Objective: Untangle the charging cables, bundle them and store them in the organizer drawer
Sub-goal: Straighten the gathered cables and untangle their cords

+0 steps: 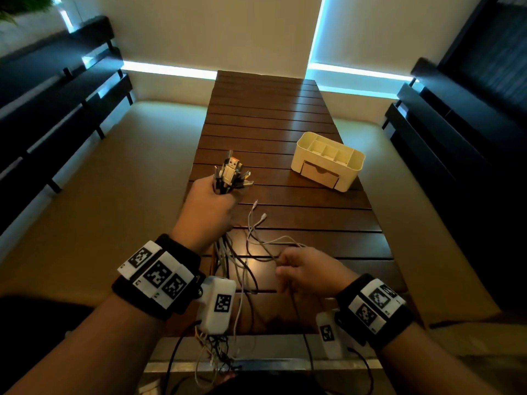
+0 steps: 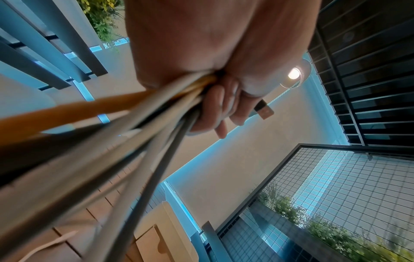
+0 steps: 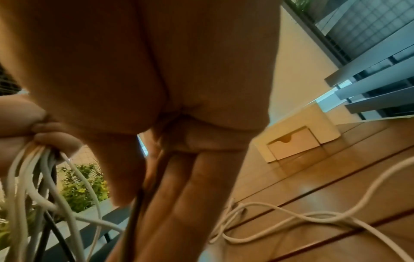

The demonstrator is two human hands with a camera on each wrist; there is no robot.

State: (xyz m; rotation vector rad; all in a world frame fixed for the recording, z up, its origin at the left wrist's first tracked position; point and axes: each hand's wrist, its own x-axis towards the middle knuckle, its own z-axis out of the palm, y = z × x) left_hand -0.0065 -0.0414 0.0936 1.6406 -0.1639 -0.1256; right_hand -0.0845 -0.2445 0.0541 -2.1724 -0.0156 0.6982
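My left hand (image 1: pixel 221 195) is raised over the wooden table (image 1: pixel 271 109) and grips a bundle of charging cables (image 1: pixel 228 260). Their USB plugs (image 1: pixel 231 173) stick up out of the fist. In the left wrist view white, grey and orange cables (image 2: pixel 156 109) run through the curled left hand (image 2: pixel 215 99). My right hand (image 1: pixel 285 269) is low at the near right and pinches a thin dark cable (image 3: pixel 140 200) between thumb and fingers (image 3: pixel 197 186). Loose white cable ends (image 1: pixel 256 218) lie on the table between my hands. The cream organizer (image 1: pixel 353 166) has its drawer (image 1: pixel 320 173) shut.
The organizer stands on the table's right side, beyond my right hand. Dark slatted benches (image 1: pixel 57 115) flank the table on both sides. Cable tails (image 1: pixel 216 352) hang over the near table edge. A white cable (image 3: pixel 313 218) loops across the boards near my right hand.
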